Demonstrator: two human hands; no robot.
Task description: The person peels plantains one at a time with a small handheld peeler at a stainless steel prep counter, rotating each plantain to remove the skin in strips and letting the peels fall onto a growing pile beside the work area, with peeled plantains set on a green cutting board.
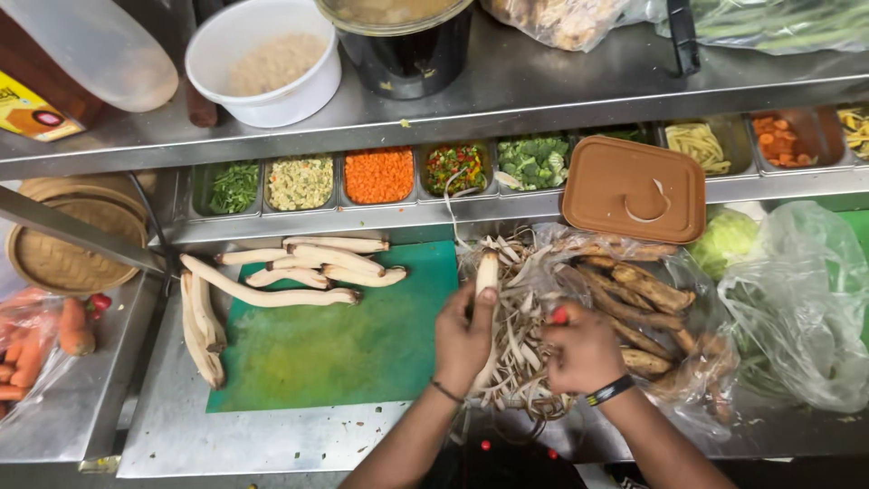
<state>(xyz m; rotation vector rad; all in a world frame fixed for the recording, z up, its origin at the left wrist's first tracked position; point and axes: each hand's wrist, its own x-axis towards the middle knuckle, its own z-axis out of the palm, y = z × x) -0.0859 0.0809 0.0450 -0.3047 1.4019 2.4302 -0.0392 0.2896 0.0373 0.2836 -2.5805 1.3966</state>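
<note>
My left hand (463, 335) grips a pale, partly peeled root (487, 272) upright over a heap of peelings (518, 353). My right hand (582, 349) is closed on a red-handled peeler (559, 315) just to the right of the root. Several peeled white roots (299, 272) lie on the green cutting board (344, 353) to the left. Unpeeled brown roots (644, 299) rest in a clear plastic bag to the right of my hands.
A row of steel trays (380, 177) holds chopped vegetables behind the board. A brown lid (634, 188) covers one tray. A cabbage (724, 240) and plastic bags (806, 299) lie right. Carrots (27, 353) and bamboo baskets (68, 240) sit left. A white bowl (267, 59) stands on the upper shelf.
</note>
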